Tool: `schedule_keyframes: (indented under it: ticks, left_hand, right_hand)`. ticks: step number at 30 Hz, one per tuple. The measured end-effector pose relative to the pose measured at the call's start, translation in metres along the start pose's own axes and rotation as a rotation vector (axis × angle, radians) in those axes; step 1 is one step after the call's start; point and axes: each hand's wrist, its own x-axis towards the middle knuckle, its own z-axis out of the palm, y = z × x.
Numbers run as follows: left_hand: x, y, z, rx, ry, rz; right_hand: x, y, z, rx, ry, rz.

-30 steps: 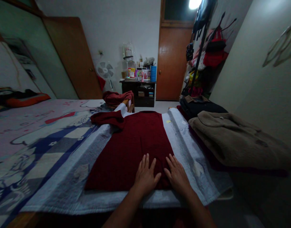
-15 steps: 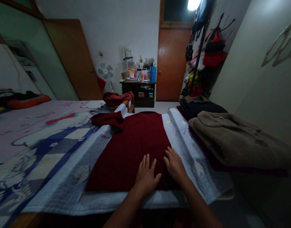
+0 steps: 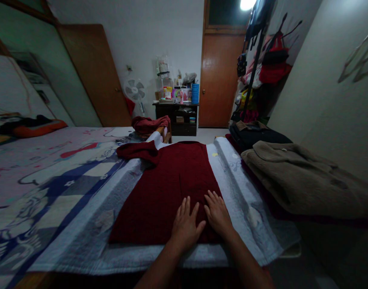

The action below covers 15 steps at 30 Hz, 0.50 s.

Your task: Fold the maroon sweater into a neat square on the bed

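Note:
A dark red garment (image 3: 160,200), seemingly a sweater, lies spread on a pale blue cloth (image 3: 81,224). One of its sleeves (image 3: 136,152) sticks out to the left at the far end; on the right side no sleeve shows. My left hand (image 3: 187,222) rests flat on the near part of the garment, fingers spread. Beside it, near the garment's right edge, my right hand (image 3: 217,212) also lies flat with its fingers apart. Neither hand grips the fabric.
To the right sits a pile of folded clothes with a brown coat (image 3: 304,176) and a dark garment (image 3: 262,134). A patterned bed (image 3: 51,168) stretches along the left. Reddish cloth (image 3: 150,124) lies beyond. A fan (image 3: 135,90) and dark cabinet (image 3: 176,120) stand by the wall.
My right hand has shifted slightly left and nearer to me, closer to my left hand. My left hand stays about where it was on the garment. The view has turned slightly.

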Motion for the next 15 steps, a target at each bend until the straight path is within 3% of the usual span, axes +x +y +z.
schedule_keyframes:
  ticks: [5,15]
  left_hand:
    - [0.002,-0.003,-0.004,0.01,-0.014,-0.027]
    - [0.012,-0.035,-0.004,0.15,0.127,-0.168]
  right_hand:
    - [0.001,0.0,0.0,0.005,-0.012,0.001]
    - [0.0,0.0,0.002,0.001,-0.002,0.0]
